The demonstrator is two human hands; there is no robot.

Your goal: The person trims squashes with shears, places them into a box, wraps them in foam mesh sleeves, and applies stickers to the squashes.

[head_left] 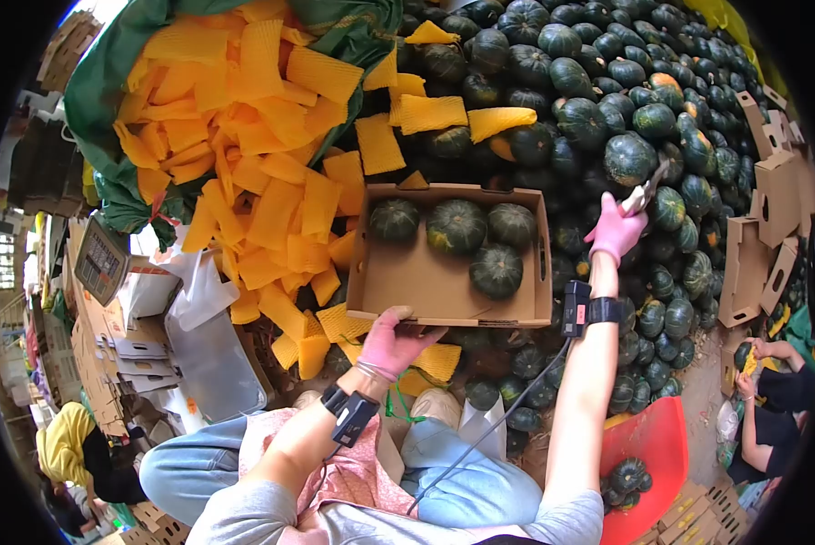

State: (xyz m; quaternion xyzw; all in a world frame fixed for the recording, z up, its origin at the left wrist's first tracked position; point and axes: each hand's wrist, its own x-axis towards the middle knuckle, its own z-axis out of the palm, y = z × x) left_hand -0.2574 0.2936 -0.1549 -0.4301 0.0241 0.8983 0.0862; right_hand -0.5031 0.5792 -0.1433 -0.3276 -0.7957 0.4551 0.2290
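My left hand (395,347), in a pink glove, grips the near rim of a shallow cardboard box (398,286). Inside this box sit several dark green pumpkins (457,226), grouped toward its far and right sides; its near left floor is bare. My right hand (617,227), also gloved in pink, is stretched out over the pumpkin heap and closed around a pair of pruning shears (642,193). The blades point up and right, beside a round green pumpkin (629,160). Whether they touch it I cannot tell.
A big pile of pumpkins (582,123) fills the back and right. Yellow-orange foam net sleeves (271,204) spill from a green sack (108,100) at left. A red chair (648,445) holds several pumpkins. Folded boxes (744,263) and another person (771,409) are at far right.
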